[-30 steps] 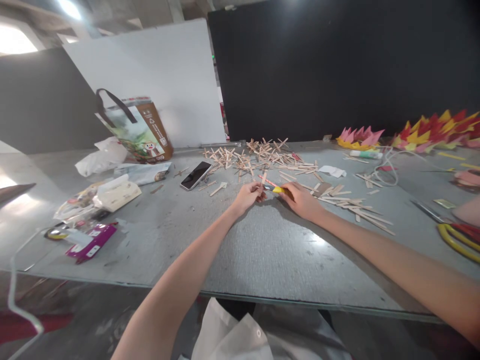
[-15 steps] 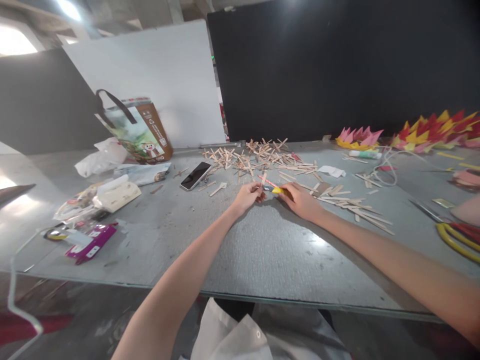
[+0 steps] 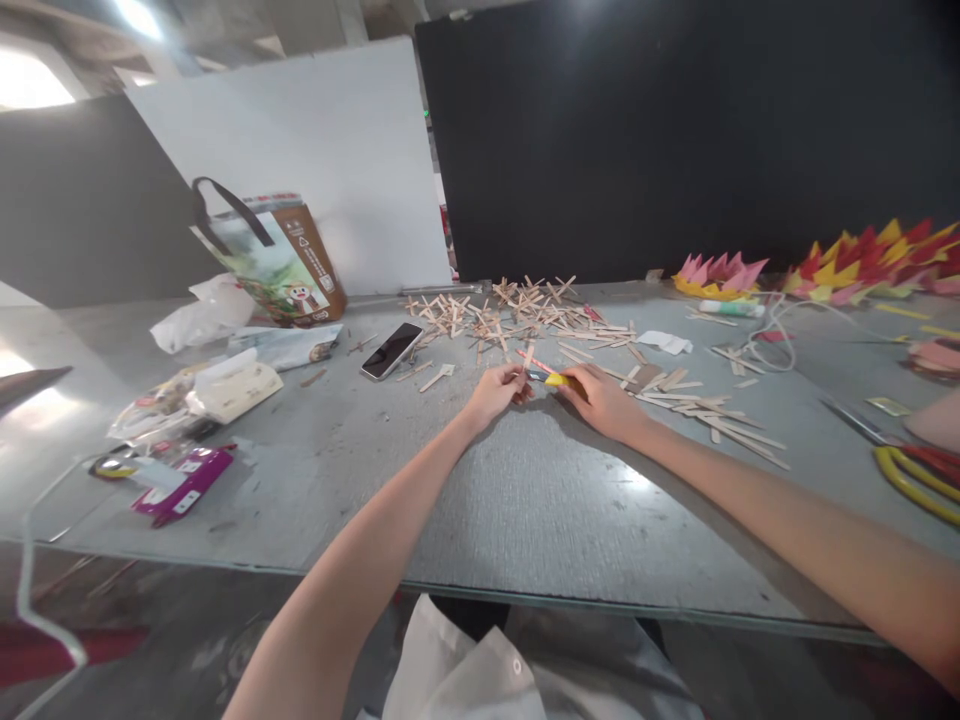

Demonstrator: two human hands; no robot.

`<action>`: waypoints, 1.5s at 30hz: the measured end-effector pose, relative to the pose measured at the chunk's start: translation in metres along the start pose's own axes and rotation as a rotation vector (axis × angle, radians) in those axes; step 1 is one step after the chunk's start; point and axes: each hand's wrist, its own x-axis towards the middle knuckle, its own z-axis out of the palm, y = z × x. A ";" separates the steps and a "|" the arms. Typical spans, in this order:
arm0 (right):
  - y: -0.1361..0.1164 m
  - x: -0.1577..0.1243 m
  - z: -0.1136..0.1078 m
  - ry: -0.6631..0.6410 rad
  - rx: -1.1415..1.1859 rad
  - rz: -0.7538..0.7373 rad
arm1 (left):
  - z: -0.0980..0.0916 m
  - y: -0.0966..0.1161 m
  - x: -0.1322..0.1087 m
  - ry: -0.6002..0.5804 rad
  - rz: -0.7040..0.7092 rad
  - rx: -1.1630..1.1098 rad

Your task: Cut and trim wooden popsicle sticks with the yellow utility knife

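On a grey table (image 3: 480, 520), right of a dark-screened phone (image 3: 391, 351) lying flat, a person's left hand (image 3: 499, 392) pinches a thin wooden stick (image 3: 529, 356) that points upward. Farther right of the phone, the right hand (image 3: 604, 402) grips a yellow tool (image 3: 556, 380), its dark end close to the left fingers; whether they touch is too small to tell. A heap of crossed sticks (image 3: 536, 312) spreads behind and right of the phone.
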 end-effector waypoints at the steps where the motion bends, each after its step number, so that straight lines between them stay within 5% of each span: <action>1: 0.000 0.000 0.000 0.002 -0.002 -0.001 | 0.000 0.000 0.000 0.000 0.000 0.000; 45: 0.000 0.000 0.000 -0.012 -0.002 0.008 | 0.001 0.000 0.000 -0.007 0.004 0.035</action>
